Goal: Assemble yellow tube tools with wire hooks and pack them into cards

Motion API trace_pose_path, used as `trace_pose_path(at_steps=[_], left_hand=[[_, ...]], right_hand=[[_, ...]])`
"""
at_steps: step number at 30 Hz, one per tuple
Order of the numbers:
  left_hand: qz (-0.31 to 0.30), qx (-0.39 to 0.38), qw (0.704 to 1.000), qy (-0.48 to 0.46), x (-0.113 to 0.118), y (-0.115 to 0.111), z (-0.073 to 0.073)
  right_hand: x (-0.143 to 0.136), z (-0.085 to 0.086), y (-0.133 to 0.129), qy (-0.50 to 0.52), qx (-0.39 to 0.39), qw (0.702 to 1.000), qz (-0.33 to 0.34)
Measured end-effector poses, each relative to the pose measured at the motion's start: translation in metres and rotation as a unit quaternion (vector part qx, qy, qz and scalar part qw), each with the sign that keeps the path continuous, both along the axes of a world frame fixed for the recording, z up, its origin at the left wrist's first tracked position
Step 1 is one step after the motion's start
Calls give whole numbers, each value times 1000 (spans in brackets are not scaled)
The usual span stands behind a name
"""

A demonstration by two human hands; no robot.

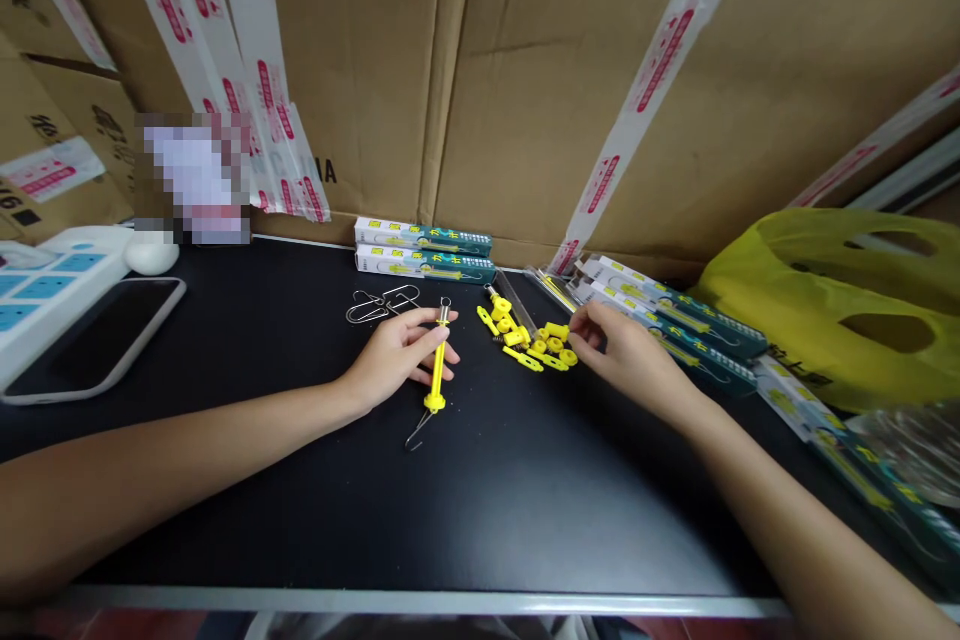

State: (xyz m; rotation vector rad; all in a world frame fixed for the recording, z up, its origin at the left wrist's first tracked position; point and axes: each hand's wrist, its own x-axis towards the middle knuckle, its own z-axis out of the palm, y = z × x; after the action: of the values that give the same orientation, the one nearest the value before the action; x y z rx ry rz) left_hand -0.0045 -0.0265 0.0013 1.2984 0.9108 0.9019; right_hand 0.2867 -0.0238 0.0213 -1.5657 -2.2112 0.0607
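A yellow spring scale [438,372] is gripped between the thumb and fingers of my left hand [390,357]. It stands nearly upright in view, with a metal cap and ring at its top and a wire hook at its lower end. My right hand [626,352] is at the right edge of a pile of small yellow plastic parts [516,336], its fingers curled together. Whatever lies between those fingertips is hidden. Small dark springs [498,339] lie among the parts. Several bent wire hooks [367,306] rest just beyond my left hand.
Printed boxes [424,263] are stacked at the back, and more boxes [675,330] lie at the right beside a yellow plastic bag [795,310]. Clear tubes [525,300] lie behind the parts. A phone [94,340] and a power strip [64,270] occupy the left. Cardboard [360,50] stands behind.
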Motion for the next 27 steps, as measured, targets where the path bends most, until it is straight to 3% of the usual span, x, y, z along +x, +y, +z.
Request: trace_pose_path(at_steps=[13,21,27], left_hand=[[-37,17,999,26,0,-3,1],[-61,41,997,31,1,-3,-6],[-65,71,994,61,1,-8,-8]], right_hand=[[-15,-4,-5,25,58,996,63],[-21,-7,-9,-50,42,993,96],[-29,-14,-12,-182,67,974,116]])
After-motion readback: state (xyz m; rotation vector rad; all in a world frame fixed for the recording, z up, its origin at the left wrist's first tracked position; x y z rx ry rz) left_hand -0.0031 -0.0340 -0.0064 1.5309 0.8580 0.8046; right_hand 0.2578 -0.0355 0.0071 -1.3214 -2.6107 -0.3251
